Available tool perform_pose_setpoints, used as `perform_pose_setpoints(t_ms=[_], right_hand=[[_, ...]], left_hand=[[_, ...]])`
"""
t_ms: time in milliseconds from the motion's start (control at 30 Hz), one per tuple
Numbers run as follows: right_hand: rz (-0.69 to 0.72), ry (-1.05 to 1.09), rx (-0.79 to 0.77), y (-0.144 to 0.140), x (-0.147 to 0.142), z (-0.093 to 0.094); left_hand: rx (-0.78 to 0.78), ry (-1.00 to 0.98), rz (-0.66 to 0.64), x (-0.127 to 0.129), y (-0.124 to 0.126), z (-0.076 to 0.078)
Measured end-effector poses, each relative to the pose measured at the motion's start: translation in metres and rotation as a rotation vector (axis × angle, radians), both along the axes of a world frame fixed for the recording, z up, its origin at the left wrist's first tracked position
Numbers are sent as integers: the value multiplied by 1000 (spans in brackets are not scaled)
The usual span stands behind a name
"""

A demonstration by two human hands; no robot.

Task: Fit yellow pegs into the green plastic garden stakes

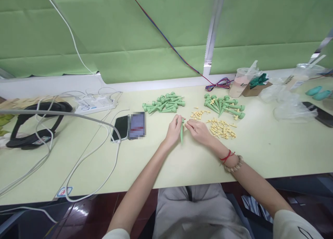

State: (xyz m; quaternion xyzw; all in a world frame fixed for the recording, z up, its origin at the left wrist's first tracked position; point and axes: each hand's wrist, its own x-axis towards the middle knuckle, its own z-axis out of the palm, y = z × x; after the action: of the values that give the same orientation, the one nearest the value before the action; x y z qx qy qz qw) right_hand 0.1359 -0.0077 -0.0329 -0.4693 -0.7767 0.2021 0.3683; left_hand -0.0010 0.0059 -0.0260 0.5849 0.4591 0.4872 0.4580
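Note:
My left hand (173, 130) is closed around a green plastic spike (181, 135), its pointed end hanging down toward the table. Close beside it on the right, my right hand (197, 130) is pinched near the spike's upper part; whatever its fingertips hold is too small to make out. Beyond my hands lies a pile of plain green spikes (166, 103). To the right is another group of green spikes (224, 104), some with yellow pieces fitted. Small yellow plastic pegs (222, 129) are scattered by my right wrist, with a smaller heap of yellow pegs (199, 113) above them.
On the left are a phone (120, 129), a power strip (95, 104), a black headband-like device (39, 124) and looping white cables (114, 162). Drink cups (239, 83), a small cardboard box (256, 89) and plastic bags (288, 102) stand at the back right.

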Motion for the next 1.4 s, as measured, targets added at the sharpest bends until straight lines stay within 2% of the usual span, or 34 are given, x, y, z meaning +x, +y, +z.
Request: perform_pose_setpoints(t_ms=[100,233,400,567,633,800,1000,1133,1267,1400], right_hand=[[38,107,-132,3,-7,-1],[27,125,-164,3,-10,-1],[-63,-45,-1,-1,-4,3],[-10,-305,111,1,1,4],[-3,-301,103,1,0,3],[-10,-5,15,0,-7,-2],[4,120,-95,2,-22,-9],[-31,125,-69,-1,-18,-6],[-79,20,4,-3,-7,2],[71,-167,47,-1,-1,1]], left_hand=[[46,1,-57,-3,-3,1],[29,-43,-58,-1,-2,1],[-133,-121,-57,-2,8,5],[-278,-88,-160,-6,10,6],[-270,-64,-167,-5,9,3],[-87,-15,-65,-2,5,-4],[60,35,17,-7,-3,-1],[41,-9,30,-5,2,0],[-64,-57,9,-3,10,-2],[-162,-39,-34,-6,13,-7]])
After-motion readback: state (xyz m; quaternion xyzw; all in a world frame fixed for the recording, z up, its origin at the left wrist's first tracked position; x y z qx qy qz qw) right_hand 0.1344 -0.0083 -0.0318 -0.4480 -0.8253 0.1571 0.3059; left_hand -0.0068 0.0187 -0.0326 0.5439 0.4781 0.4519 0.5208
